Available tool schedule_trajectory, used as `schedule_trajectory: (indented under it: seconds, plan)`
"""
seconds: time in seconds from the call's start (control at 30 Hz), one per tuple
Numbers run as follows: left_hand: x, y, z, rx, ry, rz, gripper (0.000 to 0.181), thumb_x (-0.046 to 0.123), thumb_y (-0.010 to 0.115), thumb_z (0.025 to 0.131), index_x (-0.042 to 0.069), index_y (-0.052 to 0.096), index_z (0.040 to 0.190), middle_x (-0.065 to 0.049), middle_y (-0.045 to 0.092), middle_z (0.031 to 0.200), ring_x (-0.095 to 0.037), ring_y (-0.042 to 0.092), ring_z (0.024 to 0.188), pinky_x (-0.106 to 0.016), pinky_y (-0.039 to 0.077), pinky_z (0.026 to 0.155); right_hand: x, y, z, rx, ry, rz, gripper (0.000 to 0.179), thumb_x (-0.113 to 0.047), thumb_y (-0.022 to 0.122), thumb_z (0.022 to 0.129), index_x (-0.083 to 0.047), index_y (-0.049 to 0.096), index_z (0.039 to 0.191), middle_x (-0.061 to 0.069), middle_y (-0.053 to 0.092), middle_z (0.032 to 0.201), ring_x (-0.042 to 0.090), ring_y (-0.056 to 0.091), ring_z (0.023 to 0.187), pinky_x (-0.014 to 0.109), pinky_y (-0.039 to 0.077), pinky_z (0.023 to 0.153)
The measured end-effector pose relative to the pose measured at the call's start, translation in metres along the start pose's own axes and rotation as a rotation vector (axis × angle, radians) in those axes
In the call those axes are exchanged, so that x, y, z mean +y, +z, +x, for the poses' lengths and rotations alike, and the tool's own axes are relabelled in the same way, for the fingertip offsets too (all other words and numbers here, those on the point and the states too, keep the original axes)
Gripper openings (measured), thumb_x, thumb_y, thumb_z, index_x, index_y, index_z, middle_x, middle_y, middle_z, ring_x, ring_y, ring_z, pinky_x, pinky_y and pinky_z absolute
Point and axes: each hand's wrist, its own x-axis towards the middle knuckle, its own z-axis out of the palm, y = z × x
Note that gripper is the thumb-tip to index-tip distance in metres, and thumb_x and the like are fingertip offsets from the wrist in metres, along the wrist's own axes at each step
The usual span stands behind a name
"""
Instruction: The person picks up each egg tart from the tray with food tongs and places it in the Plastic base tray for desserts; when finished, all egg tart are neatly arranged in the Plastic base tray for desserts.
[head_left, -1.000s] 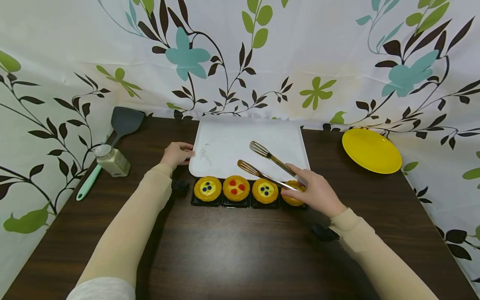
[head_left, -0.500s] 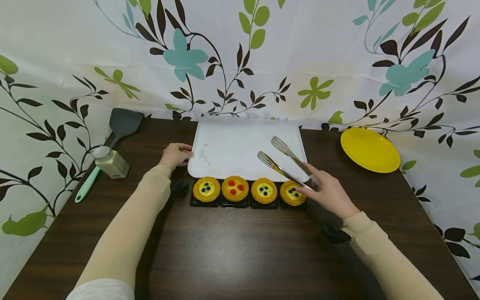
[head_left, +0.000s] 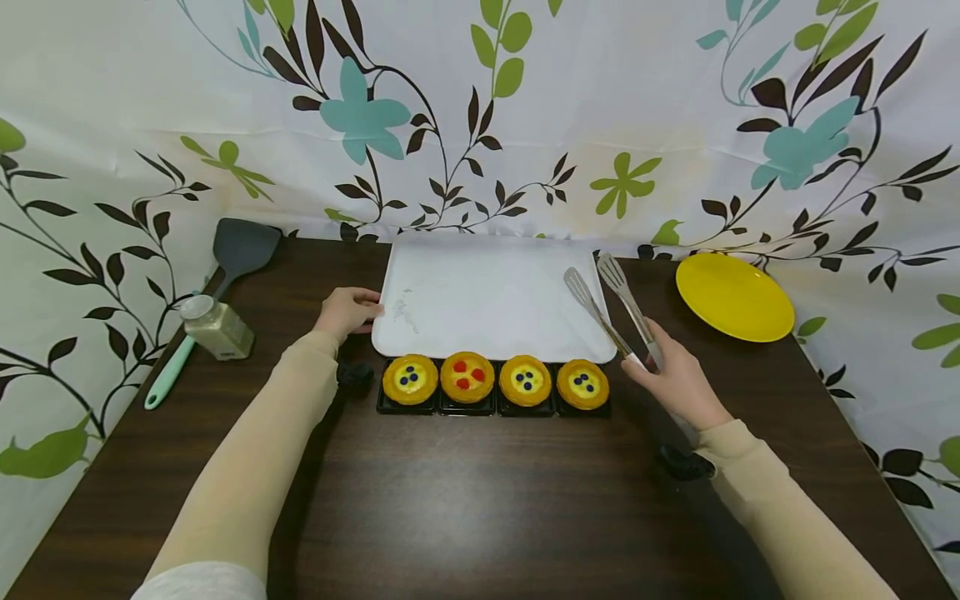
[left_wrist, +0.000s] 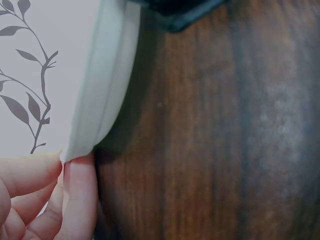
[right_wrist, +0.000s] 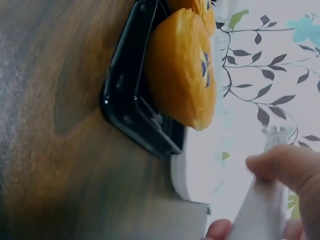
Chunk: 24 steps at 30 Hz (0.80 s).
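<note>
My left hand [head_left: 348, 312] pinches the left edge of a white rectangular tray [head_left: 480, 292]; in the left wrist view the thumb lies over the rim [left_wrist: 102, 95] and a finger under it. My right hand [head_left: 681, 379] grips metal tongs [head_left: 636, 312], whose slotted tips are spread apart with nothing between them, over the tray's right edge. Along the tray's near side stand several egg tarts in black plastic holders [head_left: 467, 410]. One tart [head_left: 468, 377] has red dots; the others, such as the rightmost tart [head_left: 582, 384], have dark blue dots.
At the right back lies a yellow plate [head_left: 735, 297]. On the left, a dark spatula [head_left: 246, 247] with a mint handle lies behind a squarish jar [head_left: 219, 329] with pale contents. A patterned curtain [head_left: 442, 100] hangs behind the dark wooden table [head_left: 450, 508].
My right hand has moved right with the tongs, whose tips have swung from over the tray's middle to its right edge. The rightmost tart is uncovered. My left hand stays on the tray.
</note>
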Motion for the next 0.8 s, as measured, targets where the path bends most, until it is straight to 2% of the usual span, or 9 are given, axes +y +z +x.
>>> schedule_trajectory:
  seconds: [0.13, 0.33, 0.53, 0.67, 0.73, 0.8]
  plan:
    - [0.0, 0.001, 0.001, -0.001, -0.003, -0.008, 0.042, 0.008, 0.055, 0.096, -0.003, 0.048, 0.136, -0.025, 0.053, 0.128, -0.034, 0.058, 0.109, -0.038, 0.054, 0.089, 0.009, -0.002, 0.005, -0.027, 0.044, 0.009, 0.081, -0.025, 0.062, 0.091, 0.006, 0.014, 0.148, 0.022, 0.051, 0.094, 0.029, 0.048, 0.078, 0.035, 0.044, 0.063]
    - [-0.001, 0.001, 0.002, -0.003, 0.0, -0.01, 0.042, 0.008, 0.055, 0.096, -0.003, 0.048, 0.136, -0.025, 0.053, 0.128, -0.034, 0.057, 0.11, -0.038, 0.054, 0.089, 0.023, -0.002, 0.015, -0.029, 0.131, 0.033, 0.083, -0.025, 0.058, 0.094, 0.009, 0.006, 0.148, 0.028, 0.049, 0.1, 0.036, 0.049, 0.086, 0.047, 0.047, 0.074]
    - [-0.003, -0.003, -0.003, -0.001, 0.007, -0.001, 0.042, 0.008, 0.054, 0.096, -0.004, 0.046, 0.136, -0.026, 0.052, 0.129, -0.034, 0.057, 0.111, -0.039, 0.053, 0.09, 0.033, 0.004, 0.029, -0.026, 0.193, 0.041, 0.083, -0.027, 0.056, 0.093, 0.011, 0.005, 0.147, 0.019, 0.052, 0.084, 0.028, 0.052, 0.073, 0.039, 0.046, 0.069]
    - [-0.002, -0.001, -0.004, 0.004, 0.016, -0.005, 0.042, 0.008, 0.055, 0.096, -0.004, 0.047, 0.136, -0.026, 0.053, 0.128, -0.033, 0.057, 0.11, -0.039, 0.053, 0.09, 0.036, 0.003, 0.038, -0.038, 0.229, 0.048, 0.084, -0.027, 0.055, 0.093, 0.012, 0.004, 0.147, 0.019, 0.056, 0.082, 0.024, 0.057, 0.065, 0.046, 0.05, 0.074]
    - [-0.001, 0.0, -0.003, 0.004, 0.017, -0.007, 0.042, 0.008, 0.054, 0.096, -0.004, 0.047, 0.136, -0.026, 0.054, 0.128, -0.033, 0.057, 0.11, -0.039, 0.053, 0.09, 0.036, 0.002, 0.042, -0.043, 0.242, 0.048, 0.084, -0.027, 0.055, 0.093, 0.012, 0.004, 0.146, 0.023, 0.057, 0.086, 0.027, 0.059, 0.068, 0.051, 0.05, 0.08]
    - [0.0, 0.001, -0.003, 0.006, 0.012, -0.009, 0.041, 0.008, 0.055, 0.096, -0.003, 0.048, 0.135, -0.025, 0.054, 0.127, -0.032, 0.057, 0.109, -0.039, 0.053, 0.091, 0.037, 0.002, 0.046, -0.053, 0.257, 0.041, 0.084, -0.029, 0.054, 0.094, 0.012, 0.003, 0.146, 0.029, 0.055, 0.096, 0.033, 0.057, 0.079, 0.055, 0.048, 0.085]
